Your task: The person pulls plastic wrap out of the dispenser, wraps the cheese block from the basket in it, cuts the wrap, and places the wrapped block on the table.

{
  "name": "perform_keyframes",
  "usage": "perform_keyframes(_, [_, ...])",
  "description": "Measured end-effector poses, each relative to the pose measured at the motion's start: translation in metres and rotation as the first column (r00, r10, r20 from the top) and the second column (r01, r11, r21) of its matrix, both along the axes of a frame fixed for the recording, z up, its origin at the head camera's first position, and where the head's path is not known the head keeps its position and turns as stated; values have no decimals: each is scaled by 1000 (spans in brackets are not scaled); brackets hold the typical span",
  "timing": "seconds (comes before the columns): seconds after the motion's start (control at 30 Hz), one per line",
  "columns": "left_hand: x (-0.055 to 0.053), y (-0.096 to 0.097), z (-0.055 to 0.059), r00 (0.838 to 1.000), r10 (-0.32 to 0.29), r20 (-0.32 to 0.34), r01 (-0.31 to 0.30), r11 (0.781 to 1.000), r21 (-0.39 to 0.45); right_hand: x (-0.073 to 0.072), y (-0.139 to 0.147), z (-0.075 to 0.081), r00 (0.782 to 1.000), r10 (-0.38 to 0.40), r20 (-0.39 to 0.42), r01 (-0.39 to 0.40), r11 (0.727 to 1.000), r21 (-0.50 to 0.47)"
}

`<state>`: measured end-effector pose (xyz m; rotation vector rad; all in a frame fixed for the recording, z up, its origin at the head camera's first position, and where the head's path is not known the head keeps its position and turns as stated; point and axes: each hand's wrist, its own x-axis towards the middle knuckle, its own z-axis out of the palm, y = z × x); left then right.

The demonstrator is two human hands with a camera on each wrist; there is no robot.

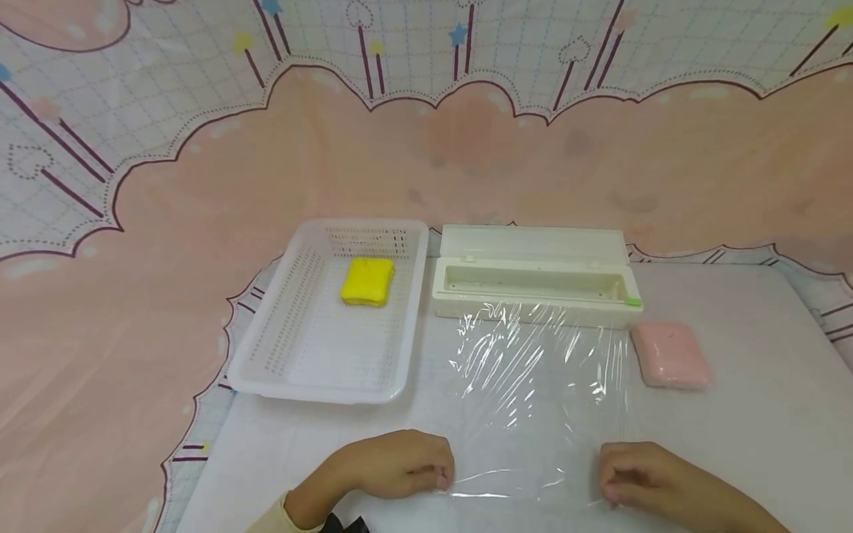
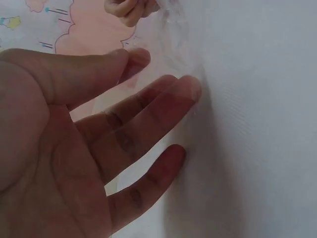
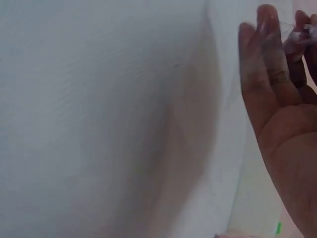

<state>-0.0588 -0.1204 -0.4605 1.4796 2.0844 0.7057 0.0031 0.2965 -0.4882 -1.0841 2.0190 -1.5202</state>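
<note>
A clear sheet of cling film (image 1: 540, 385) stretches from the open white dispenser box (image 1: 533, 277) toward me over the white table (image 1: 753, 414). My left hand (image 1: 441, 477) pinches the film's near left corner. My right hand (image 1: 608, 488) pinches its near right corner. In the left wrist view the thumb and fingers of the left hand (image 2: 158, 79) close on the film's thin edge (image 2: 171, 29), with the right hand (image 2: 130, 10) beyond. The right wrist view shows the right hand (image 3: 285, 29) with film at its fingertips.
A white perforated basket (image 1: 266, 355) stands left of the dispenser with a yellow block (image 1: 367, 281) inside it. A pink block (image 1: 669, 355) lies on the table right of the film. A green slider (image 1: 633, 301) sits at the dispenser's right end. A pink patterned cloth hangs behind.
</note>
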Motion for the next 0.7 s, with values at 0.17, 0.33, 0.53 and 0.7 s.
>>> perform_keyframes(0.17, [-1,2,-5,998,57,-14,-58,997,-54,-4,2,-16,997,4,-74,-4,1000,-6])
perform_keyframes(0.33, [4,6,-2,986,164,23,-161,981,-113,-3,3,-15,1000,-19,11,18,997,73])
perform_keyframes(0.53, [15,14,-3,931,361,48,-347,919,-185,0,0,-5,967,-191,171,146,958,245])
perform_keyframes(0.7, [23,20,-8,906,420,-57,-424,893,-155,3,-4,2,937,-348,26,299,838,457])
